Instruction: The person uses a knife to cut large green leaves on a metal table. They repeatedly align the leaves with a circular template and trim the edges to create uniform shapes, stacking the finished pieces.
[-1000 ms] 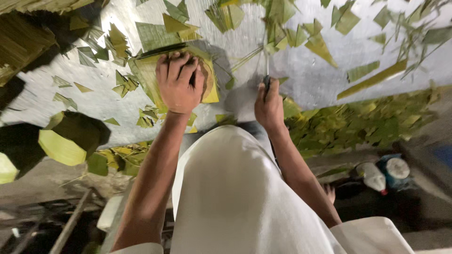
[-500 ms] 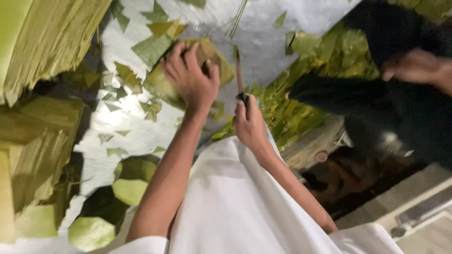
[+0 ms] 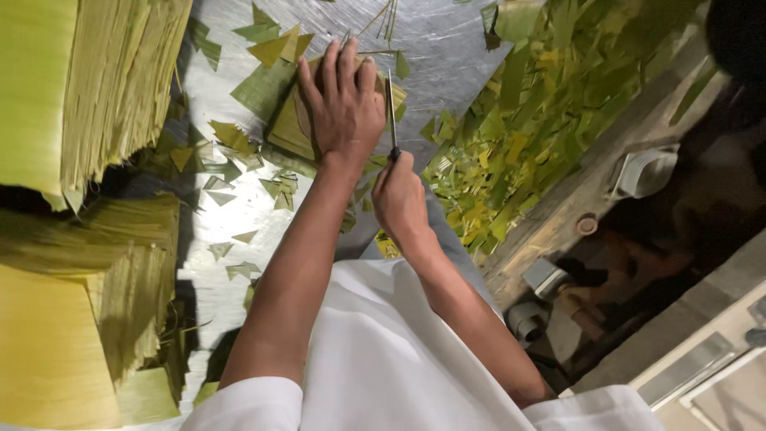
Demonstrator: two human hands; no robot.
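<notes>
Trimming a stack of green leaves with a knife on a metal surface.

Upper centre of the frame, the left hand (image 3: pixel 343 104) lies spread flat, pressing the leaf stack (image 3: pixel 289 128); the right hand (image 3: pixel 399 195) is closed around the knife (image 3: pixel 391 112), blade along the stack's right edge. The cut seems under way; next needs steady pressure and a straight draw.

- No packages, labels, signs or screens can be made out in the head view.
- Nothing printed shows anywhere on the metal work surface (image 3: pixel 447 48) or on the floor beside it.
</notes>
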